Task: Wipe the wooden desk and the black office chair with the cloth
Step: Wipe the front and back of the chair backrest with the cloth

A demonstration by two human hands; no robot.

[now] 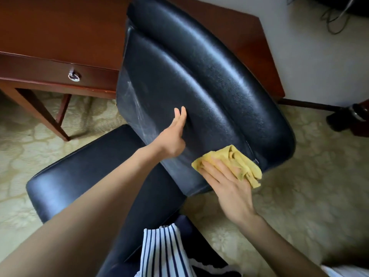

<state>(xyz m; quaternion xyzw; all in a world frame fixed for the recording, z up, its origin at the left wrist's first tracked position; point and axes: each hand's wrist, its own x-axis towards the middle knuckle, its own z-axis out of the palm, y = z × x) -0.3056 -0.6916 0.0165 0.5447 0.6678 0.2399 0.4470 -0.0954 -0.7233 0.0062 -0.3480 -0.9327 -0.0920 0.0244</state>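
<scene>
The black office chair (189, 76) fills the middle of the view, its padded backrest turned toward me and its seat (83, 172) to the lower left. My left hand (173, 136) rests on the backrest with straight fingers. My right hand (225, 184) presses a crumpled yellow cloth (243, 164) flat against the lower right edge of the backrest, fingers spread over it. Pale streaks show on the left side of the backrest. The wooden desk (60, 27) stands behind the chair, dark reddish brown.
A desk drawer with a round metal pull (74, 76) faces me at left, above thin desk legs (40, 114). Patterned beige carpet (299, 186) covers the floor. A dark object (347, 116) sits at the right edge, and cables (335, 19) lie at the top right.
</scene>
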